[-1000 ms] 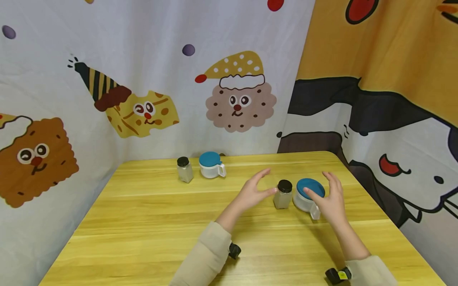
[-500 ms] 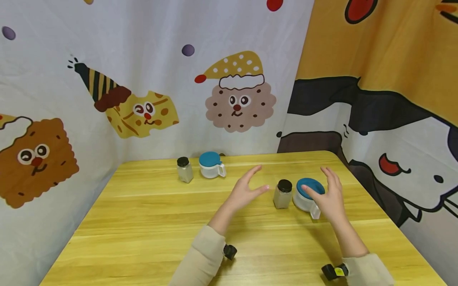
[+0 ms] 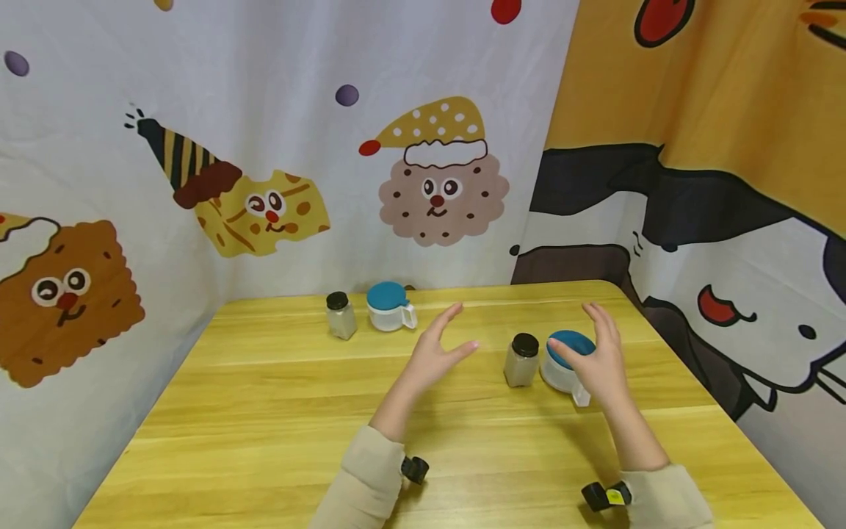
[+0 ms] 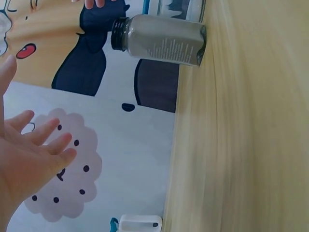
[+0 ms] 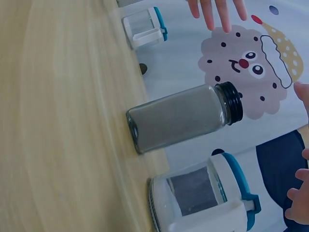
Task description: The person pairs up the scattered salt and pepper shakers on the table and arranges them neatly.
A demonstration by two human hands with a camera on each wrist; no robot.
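Note:
A small glass shaker jar with a black lid stands upright on the table at the right, filled with something greyish. Just right of it is a clear pot with a blue lid and white handle. My left hand hovers left of the shaker jar, thumb and fingers spread apart, holding nothing. Above the blue-lidded pot, my right hand overlaps part of its lid in the head view; its fingers are extended and its grasp is empty. The right wrist view shows the shaker jar beside the pot.
Farther back on the left of the wooden table stand a second black-lidded jar and a second blue-lidded pot, side by side. A curtain with cartoon prints hangs behind the table's back edge.
My left hand has moved left, away from the nearer shaker jar. The right hand has shifted slightly left over the pot. The jars and pots have stayed where they were.

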